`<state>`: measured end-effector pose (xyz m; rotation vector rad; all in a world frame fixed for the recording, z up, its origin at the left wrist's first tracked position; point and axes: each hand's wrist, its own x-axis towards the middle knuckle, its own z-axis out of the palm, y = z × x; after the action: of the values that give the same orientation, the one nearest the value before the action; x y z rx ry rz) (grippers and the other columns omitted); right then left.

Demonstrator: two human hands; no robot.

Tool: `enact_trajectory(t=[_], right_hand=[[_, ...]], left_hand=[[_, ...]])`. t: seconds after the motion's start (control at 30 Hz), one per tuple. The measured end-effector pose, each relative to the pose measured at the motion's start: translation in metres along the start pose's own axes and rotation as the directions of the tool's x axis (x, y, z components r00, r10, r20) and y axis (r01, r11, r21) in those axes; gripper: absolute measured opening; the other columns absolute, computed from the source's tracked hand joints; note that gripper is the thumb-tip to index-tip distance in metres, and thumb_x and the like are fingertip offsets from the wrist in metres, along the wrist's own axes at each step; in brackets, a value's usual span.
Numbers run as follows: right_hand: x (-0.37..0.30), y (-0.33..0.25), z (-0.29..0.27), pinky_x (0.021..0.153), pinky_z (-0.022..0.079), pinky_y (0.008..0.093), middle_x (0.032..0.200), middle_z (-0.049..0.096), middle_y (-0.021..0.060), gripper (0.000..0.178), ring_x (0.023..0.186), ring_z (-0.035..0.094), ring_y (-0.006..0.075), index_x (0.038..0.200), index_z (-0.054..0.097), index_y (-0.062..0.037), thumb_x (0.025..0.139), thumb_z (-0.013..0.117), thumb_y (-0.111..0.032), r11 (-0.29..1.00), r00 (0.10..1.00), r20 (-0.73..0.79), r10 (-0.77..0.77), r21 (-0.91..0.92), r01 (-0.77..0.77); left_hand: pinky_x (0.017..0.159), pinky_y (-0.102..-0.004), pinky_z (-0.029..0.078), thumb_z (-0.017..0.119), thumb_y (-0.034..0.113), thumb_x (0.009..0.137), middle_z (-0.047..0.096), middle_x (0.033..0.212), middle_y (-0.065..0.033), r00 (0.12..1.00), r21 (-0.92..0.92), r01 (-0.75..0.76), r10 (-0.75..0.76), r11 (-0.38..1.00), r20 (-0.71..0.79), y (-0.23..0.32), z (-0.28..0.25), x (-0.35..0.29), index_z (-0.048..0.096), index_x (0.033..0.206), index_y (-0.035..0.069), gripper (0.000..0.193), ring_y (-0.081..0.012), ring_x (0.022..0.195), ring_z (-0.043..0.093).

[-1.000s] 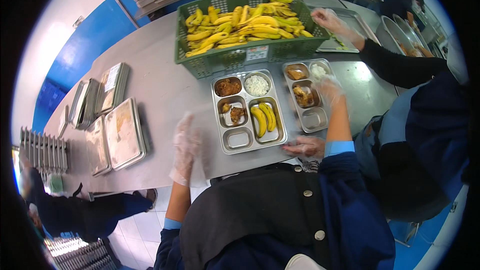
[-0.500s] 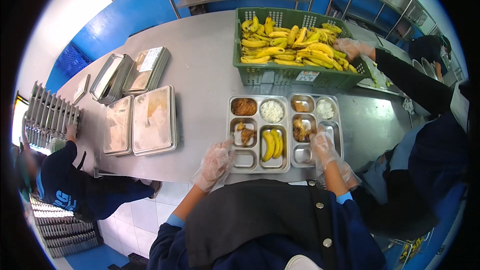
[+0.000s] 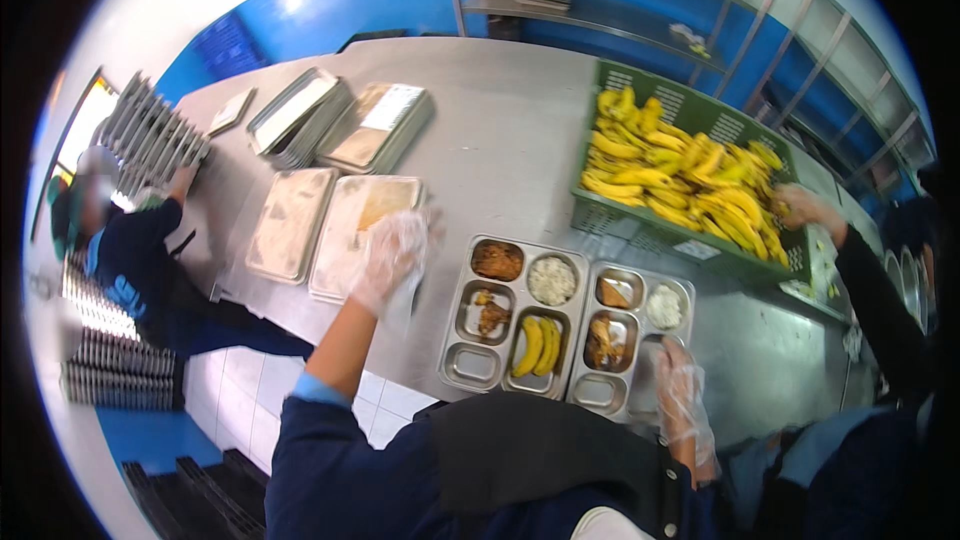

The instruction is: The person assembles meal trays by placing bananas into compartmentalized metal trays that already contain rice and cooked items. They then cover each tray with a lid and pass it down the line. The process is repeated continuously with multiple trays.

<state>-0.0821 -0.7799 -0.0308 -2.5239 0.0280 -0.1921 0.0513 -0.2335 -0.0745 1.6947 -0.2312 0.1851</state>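
My left hand (image 3: 388,262), in a clear plastic glove and blurred by motion, is over a flat metal lid (image 3: 345,262); its fingers look apart and hold nothing visible. My gloved right hand (image 3: 680,395) rests at the right side of a compartment tray (image 3: 645,275), its fingers stretched over the lower right compartment. That tray carries rice (image 3: 663,307), browned food pieces (image 3: 606,343) and an orange-brown piece (image 3: 620,290). Beside it on the left, another compartment tray (image 3: 508,311) contains two bananas (image 3: 538,346), rice (image 3: 551,281), reddish-brown food (image 3: 497,261) and browned pieces (image 3: 492,318).
A green crate (image 3: 625,205) heaped with bananas (image 3: 690,175) stands at the far right, with a co-worker's gloved hand (image 3: 810,210) at it. Stacked metal trays (image 3: 385,125) lie at the far left. Another person (image 3: 140,260) handles racked grey trays (image 3: 150,140) further left.
My left hand has left the left tray's edge and moved up and left to the lids. My right hand has slid lower along the right tray. The view has turned left.
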Motion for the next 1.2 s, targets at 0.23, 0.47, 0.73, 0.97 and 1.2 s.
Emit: enact_trajectory(t=[0.23,0.47,0.73,0.97,1.2], right_hand=[[-0.030,0.006,0.012,0.104,0.052,0.0501,0.126,0.070,0.0275,0.033,0.118,0.066,0.0457,0.128,0.070,-0.0002,0.104,0.059,-0.021,0.990,0.989,0.081,0.120,-0.078,-0.113],[-0.065,-0.045,0.026,0.098,0.055,0.0447,0.124,0.071,0.0191,0.027,0.114,0.068,0.0392,0.125,0.070,-0.0031,0.102,0.063,-0.016,0.959,0.983,0.178,0.044,-0.283,0.008],[-0.093,-0.089,0.048,0.096,0.055,0.0478,0.123,0.070,0.0176,0.028,0.114,0.067,0.0397,0.126,0.070,-0.0056,0.102,0.063,-0.019,0.911,0.990,0.115,0.085,-0.411,-0.030],[-0.070,-0.109,0.053,0.098,0.055,0.0478,0.124,0.071,0.0167,0.029,0.116,0.067,0.0393,0.126,0.070,-0.0059,0.101,0.066,-0.019,0.894,0.997,-0.020,0.074,-0.443,-0.075],[0.015,-0.189,0.033,0.102,0.053,0.0459,0.132,0.070,0.0182,0.039,0.121,0.067,0.0369,0.135,0.065,-0.0025,0.102,0.069,-0.023,0.988,0.990,-0.053,-0.131,0.071,0.135]], left_hand=[[0.087,-0.0394,0.059,0.068,0.026,0.095,0.073,0.111,-0.0197,0.931,0.892,0.276,0.131,0.357,-0.341,-0.033,-0.156,0.123,0.075,0.104,0.005,0.024,-0.0335,0.102,0.072],[0.091,-0.0452,0.058,0.058,0.027,0.096,0.074,0.112,-0.0203,0.886,0.956,0.285,0.363,0.064,-0.289,-0.060,-0.287,0.181,0.072,0.117,0.013,0.028,-0.0349,0.105,0.072],[0.110,-0.0475,0.051,0.046,0.036,0.105,0.070,0.136,-0.0141,0.918,0.918,0.397,0.018,-0.016,-0.396,-0.132,-0.463,0.214,0.068,0.136,0.018,0.042,-0.0363,0.126,0.066],[0.076,-0.0391,0.055,0.048,0.022,0.110,0.069,0.101,-0.0128,0.998,0.944,0.048,0.052,-0.327,-0.033,-0.017,-0.391,0.225,0.066,0.124,0.007,0.027,-0.0253,0.089,0.070],[0.086,-0.0455,0.052,0.044,0.042,0.113,0.073,0.109,-0.0217,0.839,0.862,-0.084,0.502,0.500,-0.210,0.180,-0.156,0.088,0.067,0.129,-0.002,0.052,-0.0354,0.101,0.069]])
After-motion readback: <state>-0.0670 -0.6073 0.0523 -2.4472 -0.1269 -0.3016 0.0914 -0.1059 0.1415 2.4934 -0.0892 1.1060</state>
